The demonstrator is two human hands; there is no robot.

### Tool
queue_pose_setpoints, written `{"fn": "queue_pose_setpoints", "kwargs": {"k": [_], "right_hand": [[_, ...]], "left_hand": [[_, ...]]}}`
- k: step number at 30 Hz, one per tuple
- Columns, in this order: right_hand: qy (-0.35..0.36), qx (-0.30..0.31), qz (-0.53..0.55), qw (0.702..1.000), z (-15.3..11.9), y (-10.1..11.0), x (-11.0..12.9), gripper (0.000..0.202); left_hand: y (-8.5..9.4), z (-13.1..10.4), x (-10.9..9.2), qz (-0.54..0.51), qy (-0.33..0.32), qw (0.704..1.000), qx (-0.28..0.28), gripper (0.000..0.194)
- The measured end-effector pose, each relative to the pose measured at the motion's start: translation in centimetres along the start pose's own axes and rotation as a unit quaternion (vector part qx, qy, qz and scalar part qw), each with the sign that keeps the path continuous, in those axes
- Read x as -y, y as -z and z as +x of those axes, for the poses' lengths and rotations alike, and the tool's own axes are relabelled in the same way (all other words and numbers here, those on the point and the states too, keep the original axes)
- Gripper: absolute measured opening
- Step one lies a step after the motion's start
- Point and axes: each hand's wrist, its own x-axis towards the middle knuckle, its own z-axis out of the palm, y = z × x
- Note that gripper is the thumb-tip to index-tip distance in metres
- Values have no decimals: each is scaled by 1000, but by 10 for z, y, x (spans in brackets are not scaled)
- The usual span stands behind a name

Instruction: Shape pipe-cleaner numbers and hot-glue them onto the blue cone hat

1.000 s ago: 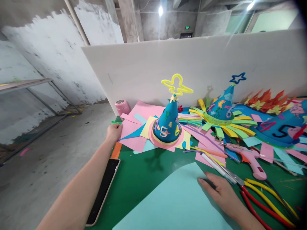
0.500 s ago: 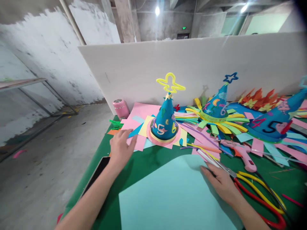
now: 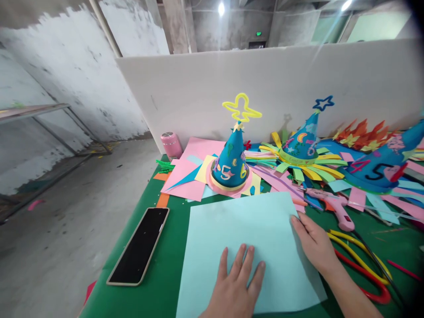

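Observation:
A light turquoise sheet of paper [image 3: 218, 238] lies on the green-covered table in front of me. My left hand [image 3: 236, 282] rests flat on its near part with the fingers spread. At the sheet's right edge, my right hand [image 3: 313, 240] pinches the paper, thumb on top. Just right of that hand are the red and yellow handles of scissors [image 3: 361, 251]; their blades are hidden behind the hand and paper. Beyond the sheet stands a blue cone party hat [image 3: 231, 157] with a yellow shape on its tip.
A phone [image 3: 139, 247] lies left of the sheet. A pink glue gun [image 3: 334, 205] with its cord lies to the right. Further back are a pink cylinder [image 3: 171, 145], paper scraps [image 3: 185, 176] and other decorated blue hats [image 3: 301, 141]. A white panel [image 3: 205, 88] closes off the back.
My left hand has come from the scraps at the back left down onto the sheet. The sheet has turned and lies squarer to me. The phone is now uncovered.

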Motion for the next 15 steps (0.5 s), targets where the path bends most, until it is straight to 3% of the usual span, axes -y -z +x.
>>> {"fn": "queue_pose_setpoints", "kwargs": {"k": [4,7,15], "right_hand": [[-3,31,-29,999,-2,2,-5,35],[-24,18,-70,997,-3,3,-6,39],[11,72,-46,996,-6,13,-2,39]], "left_hand": [[5,-8,2,-79,17,992,101,70],[11,-10,1,-136,45,977,158,71],[13,-14,5,-142,56,977,150,64]]}}
